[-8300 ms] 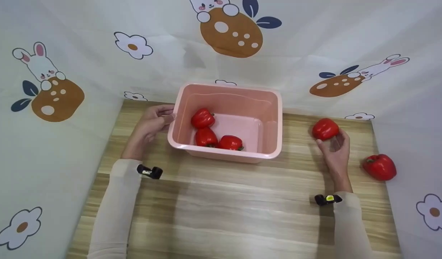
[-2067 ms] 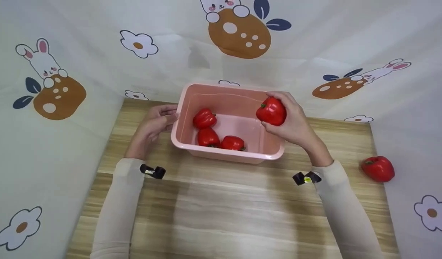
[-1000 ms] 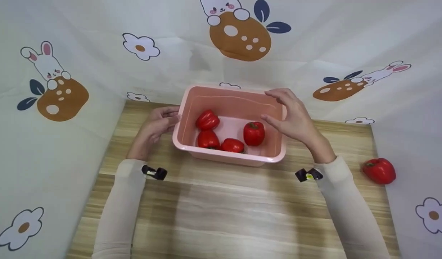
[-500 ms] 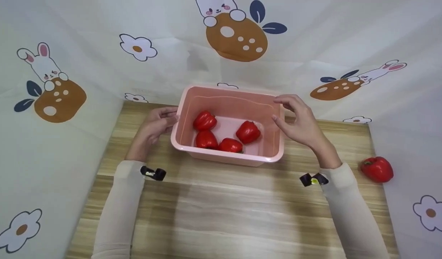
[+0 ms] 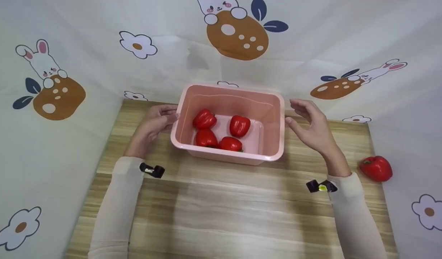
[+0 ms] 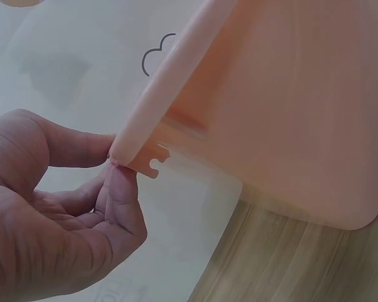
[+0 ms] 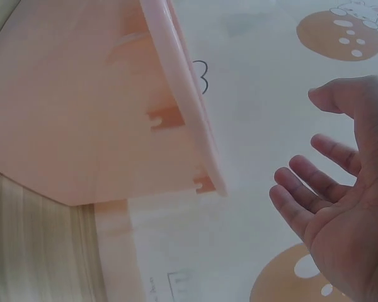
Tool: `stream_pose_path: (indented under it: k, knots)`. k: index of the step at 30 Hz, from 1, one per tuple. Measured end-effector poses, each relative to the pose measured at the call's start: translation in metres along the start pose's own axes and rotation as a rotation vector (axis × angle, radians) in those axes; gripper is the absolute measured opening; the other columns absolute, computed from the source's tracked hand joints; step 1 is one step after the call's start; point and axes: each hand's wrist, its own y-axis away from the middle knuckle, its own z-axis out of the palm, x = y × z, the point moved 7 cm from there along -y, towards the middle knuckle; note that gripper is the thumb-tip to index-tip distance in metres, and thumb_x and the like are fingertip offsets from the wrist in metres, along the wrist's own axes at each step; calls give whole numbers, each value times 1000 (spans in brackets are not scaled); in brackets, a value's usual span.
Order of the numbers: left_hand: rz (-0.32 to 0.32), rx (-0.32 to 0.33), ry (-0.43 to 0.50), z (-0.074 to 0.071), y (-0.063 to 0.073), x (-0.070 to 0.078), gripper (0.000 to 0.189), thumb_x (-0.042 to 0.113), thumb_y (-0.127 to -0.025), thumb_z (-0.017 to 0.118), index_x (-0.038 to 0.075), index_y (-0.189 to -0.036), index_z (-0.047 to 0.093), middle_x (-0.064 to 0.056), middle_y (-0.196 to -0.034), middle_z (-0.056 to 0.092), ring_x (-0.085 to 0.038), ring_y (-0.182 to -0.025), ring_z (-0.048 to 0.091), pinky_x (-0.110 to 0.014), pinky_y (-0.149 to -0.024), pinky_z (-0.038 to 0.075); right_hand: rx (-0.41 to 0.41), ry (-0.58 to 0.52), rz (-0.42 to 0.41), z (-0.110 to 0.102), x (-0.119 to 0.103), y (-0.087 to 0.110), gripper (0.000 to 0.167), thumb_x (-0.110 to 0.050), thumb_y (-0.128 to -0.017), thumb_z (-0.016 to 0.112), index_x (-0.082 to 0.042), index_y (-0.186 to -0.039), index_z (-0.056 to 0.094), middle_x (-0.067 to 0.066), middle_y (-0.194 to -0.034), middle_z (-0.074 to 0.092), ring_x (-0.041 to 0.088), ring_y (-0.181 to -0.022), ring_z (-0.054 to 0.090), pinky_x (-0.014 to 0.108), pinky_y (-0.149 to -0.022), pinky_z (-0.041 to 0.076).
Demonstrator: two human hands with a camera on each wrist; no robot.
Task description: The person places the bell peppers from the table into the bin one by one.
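A pink plastic bin (image 5: 228, 153) stands at the back of the table with several red bell peppers (image 5: 239, 126) lying on its floor. My left hand (image 5: 154, 122) pinches the bin's left rim between thumb and fingers, which the left wrist view shows close up. To the right of the bin, my right hand (image 5: 312, 126) hangs with fingers spread and nothing in them, just apart from the right rim. Another red bell pepper (image 5: 376, 168) lies at the table's right edge, beyond my right wrist.
Patterned white cloth (image 5: 163, 68) rises as a wall behind the bin and along both sides of the wooden table (image 5: 228, 208). A small black wrist camera (image 5: 152, 170) sits on the left sleeve, and another black wrist camera (image 5: 321, 186) on the right.
My right hand carried a bell pepper from the table into the bin and let go. The pepper rolled leftward inside; the hand has drawn back to the right. My left hand stays at the rim.
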Motion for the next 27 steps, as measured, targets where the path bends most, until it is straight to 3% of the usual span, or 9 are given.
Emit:
stream_pose_path:
  k: [5, 14, 19, 27]
  knots:
    - [-27, 10, -4, -3, 0, -1, 51, 3, -102, 61, -6, -151, 50, -8, -122, 60, -11, -96, 71, -25, -91, 67, 12, -5, 12, -5, 8, 6, 52, -2, -95, 75, 3, -144, 58, 14, -141, 63, 28, -135, 60, 19, -116, 51]
    - [-22, 22, -4, -3, 0, -1, 50, 3, -102, 61, -5, -150, 51, -7, -123, 59, -11, -99, 69, -29, -98, 66, 66, -55, 47, -20, 20, 22, 50, 1, -96, 72, 2, -144, 58, 3, -140, 62, 6, -130, 60, 18, -115, 52]
    - [-24, 6, 8, -1, 0, -1, 51, 4, -103, 60, -6, -152, 49, -9, -126, 59, -10, -101, 70, -25, -94, 66, 81, -104, 87, -28, 30, 34, 49, 1, -98, 70, 3, -144, 57, -5, -138, 62, 8, -131, 62, 17, -115, 51]
    - [-20, 1, 7, 0, 1, -1, 52, 4, -103, 60, -6, -152, 49, -8, -124, 59, -9, -99, 70, -28, -98, 65, 120, -153, 110, -40, 46, 55, 50, 6, -97, 69, 6, -145, 54, -7, -139, 62, 9, -133, 60, 16, -116, 49]
